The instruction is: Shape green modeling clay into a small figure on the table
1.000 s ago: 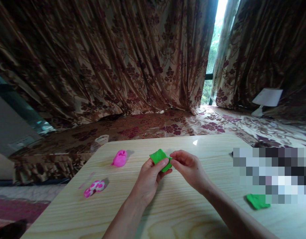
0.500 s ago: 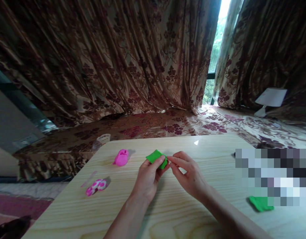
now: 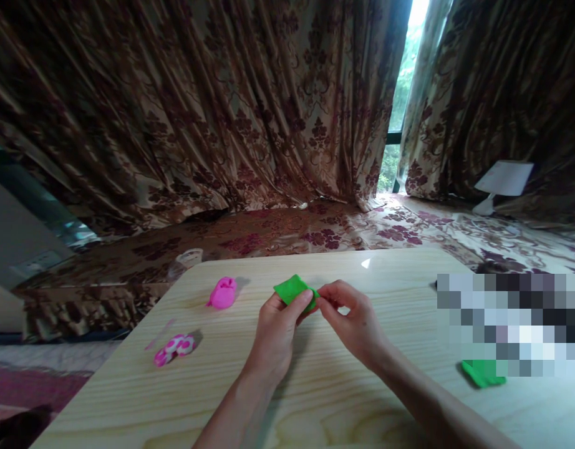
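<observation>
My left hand is closed on a thin, flat green clay sheet, thumb on top and fingers beneath, a little above the table. At the sheet's right edge, the thumb and forefinger of my right hand are pinched together on its rim. A hollow pink clay piece with an opening at its top rests on the table to the left. Nearer to me lies a pink-and-white spotted clay piece, made of several rounded lumps.
A second green clay sheet lies at the right, partly covered by a blurred-out patch. Beside the spotted piece is a thin translucent pink strip. A clear tub stands beyond the wooden table's far left corner, and a white lamp at the back right.
My right fingertips drew slightly off the green sheet's edge, then came back to pinch it. My left hand still holds the sheet, which has tilted a little. The things on the table stay put.
</observation>
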### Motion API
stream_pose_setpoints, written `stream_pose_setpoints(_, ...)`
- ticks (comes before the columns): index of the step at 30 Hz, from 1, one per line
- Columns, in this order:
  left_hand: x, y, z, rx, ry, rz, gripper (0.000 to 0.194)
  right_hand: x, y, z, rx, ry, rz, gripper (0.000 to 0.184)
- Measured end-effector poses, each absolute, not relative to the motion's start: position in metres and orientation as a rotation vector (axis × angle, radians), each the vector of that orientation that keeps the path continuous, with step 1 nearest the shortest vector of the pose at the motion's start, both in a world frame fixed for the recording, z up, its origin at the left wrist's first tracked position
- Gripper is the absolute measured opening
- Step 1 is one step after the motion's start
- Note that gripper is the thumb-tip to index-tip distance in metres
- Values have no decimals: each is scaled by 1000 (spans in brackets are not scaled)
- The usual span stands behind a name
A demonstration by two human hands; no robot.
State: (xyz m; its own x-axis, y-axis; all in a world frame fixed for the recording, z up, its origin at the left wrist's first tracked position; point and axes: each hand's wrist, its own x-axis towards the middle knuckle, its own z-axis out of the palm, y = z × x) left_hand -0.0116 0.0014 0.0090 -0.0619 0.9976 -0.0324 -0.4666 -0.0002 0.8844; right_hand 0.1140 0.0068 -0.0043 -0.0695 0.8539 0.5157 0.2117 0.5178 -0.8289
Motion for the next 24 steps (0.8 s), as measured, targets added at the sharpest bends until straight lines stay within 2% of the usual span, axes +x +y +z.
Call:
stream_pose_setpoints(5, -10, 1, 10, 778, 891, 1439, 18, 114, 6, -2, -880, -1573, 678, 15)
stream_pose_setpoints(12, -10, 0, 8, 766, 791, 1430, 14, 115, 6, -1, -854, -1578, 606, 15)
stream_pose_setpoints(19, -7, -1, 7, 745, 743, 1418, 12, 117, 8, 1, -864, -1552, 576, 7)
stream_pose_setpoints(24, -6, -2, 9, 706, 686, 1393, 9, 119, 9, 1, -852, -1559, 532, 11)
